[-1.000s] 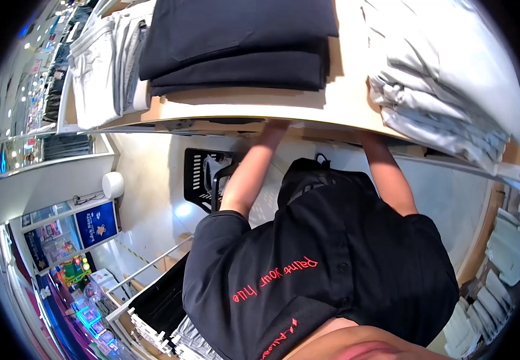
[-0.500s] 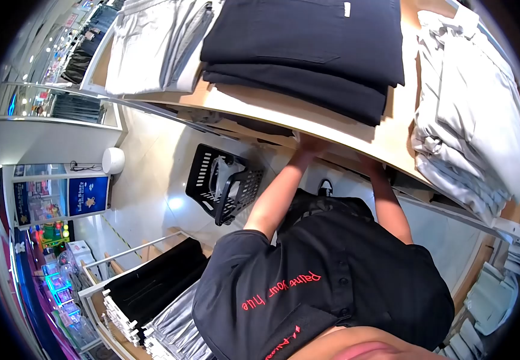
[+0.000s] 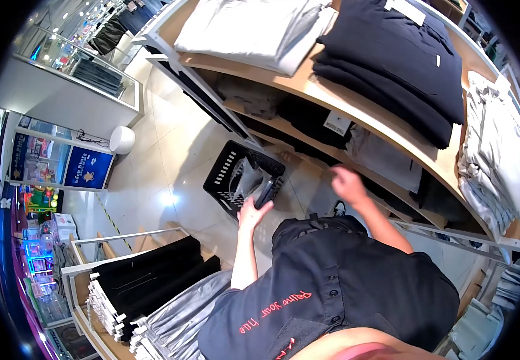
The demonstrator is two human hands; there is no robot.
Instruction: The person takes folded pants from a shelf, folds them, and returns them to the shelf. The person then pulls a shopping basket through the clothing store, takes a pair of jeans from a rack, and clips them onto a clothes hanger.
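Observation:
My left hand (image 3: 252, 213) is over the near side of a black shopping basket (image 3: 216, 170), thumb spread from the fingers, close to the basket's dark handle (image 3: 266, 193). It appears to hold nothing. A grey-white item in clear wrapping (image 3: 247, 180) lies inside the basket, which stands on the floor. My right hand (image 3: 348, 183) is in front of the lower shelves, blurred, its fingers partly curled; whether it holds anything is unclear. Dark folded trousers (image 3: 392, 54) are stacked on the top shelf, between white folded trousers (image 3: 248, 30) and pale ones (image 3: 491, 150).
Folded clothes and a white tag (image 3: 336, 123) show on the lower shelf. A rack of black trousers (image 3: 152, 276) and grey ones (image 3: 182, 306) stands at lower left. A white round object (image 3: 122, 140) is near a blue sign (image 3: 89, 168). My shoe (image 3: 339, 208) is beside the shelving.
Both hands have come out from under the top shelf's edge. My left hand has moved down and left to the basket. The view has shifted, showing more of the lower shelves.

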